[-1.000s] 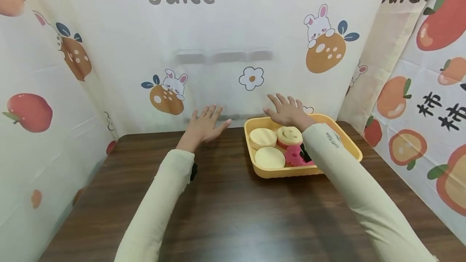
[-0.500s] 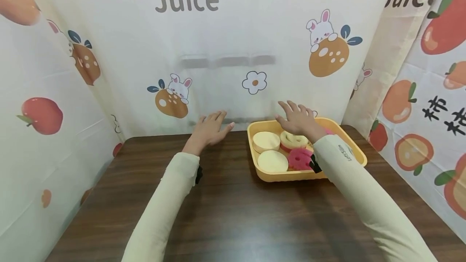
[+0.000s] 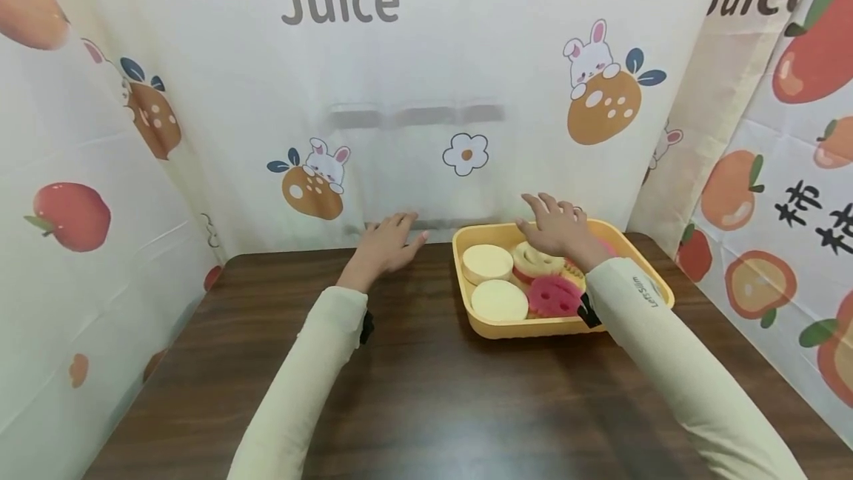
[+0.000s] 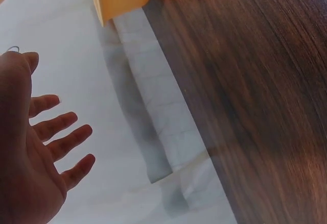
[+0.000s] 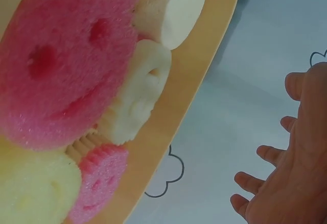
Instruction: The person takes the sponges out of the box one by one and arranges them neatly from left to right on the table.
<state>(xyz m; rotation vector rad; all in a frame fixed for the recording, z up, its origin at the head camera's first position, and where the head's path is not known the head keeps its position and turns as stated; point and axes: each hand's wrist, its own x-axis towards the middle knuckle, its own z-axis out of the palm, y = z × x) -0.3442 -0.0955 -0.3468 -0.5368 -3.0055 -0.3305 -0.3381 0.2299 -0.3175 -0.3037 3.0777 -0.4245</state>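
Observation:
My left hand (image 3: 383, 249) hovers over the back of the table, left of the yellow tray (image 3: 513, 329). Its fingers are relaxed, and nothing is in the palm in the left wrist view. Above the tray's back part hangs my right hand (image 3: 558, 230), loosely bent and holding nothing. Inside the tray lie two plain cream discs (image 3: 500, 301), a cream-and-pink smiley sponge (image 3: 535, 261) and a pink sponge with a face (image 3: 554, 296). The right wrist view shows a smaller pink face piece (image 5: 99, 183) too. My right forearm hides the tray's right part.
The dark wooden table (image 3: 426, 391) runs back to a white printed cloth (image 3: 413, 58). More patterned cloth stands along the left side (image 3: 100, 302) and right side (image 3: 766, 191). The tray sits at the back right, near the back cloth.
The right hand has shifted a little to the right and lower over the tray. The left hand's fingers have drawn closer together. The head view has tilted slightly; the tray's contents stay put.

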